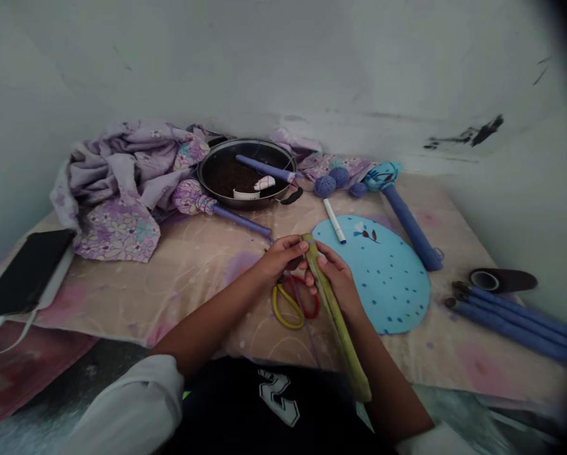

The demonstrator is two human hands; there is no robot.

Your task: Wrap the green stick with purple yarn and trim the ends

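The green stick (334,309) is above the near edge of the table, its far end between the hands. The left hand (286,254) comes in from the side, fingers curled, thumb and fingertips pinched closed on that end; the right hand (338,272) wraps the stick just below, thumb laid along it. Its long axis runs from the fingers back toward the person and rightward, the near end beside the right forearm. Around it: one pair of scissors (276,308), one blue cloth disc (392,284), one marker (333,220), three yarn balls (324,186), two cloth-headed sticks (409,224), one pan (204,180), and three blue sticks (511,322) at far right.
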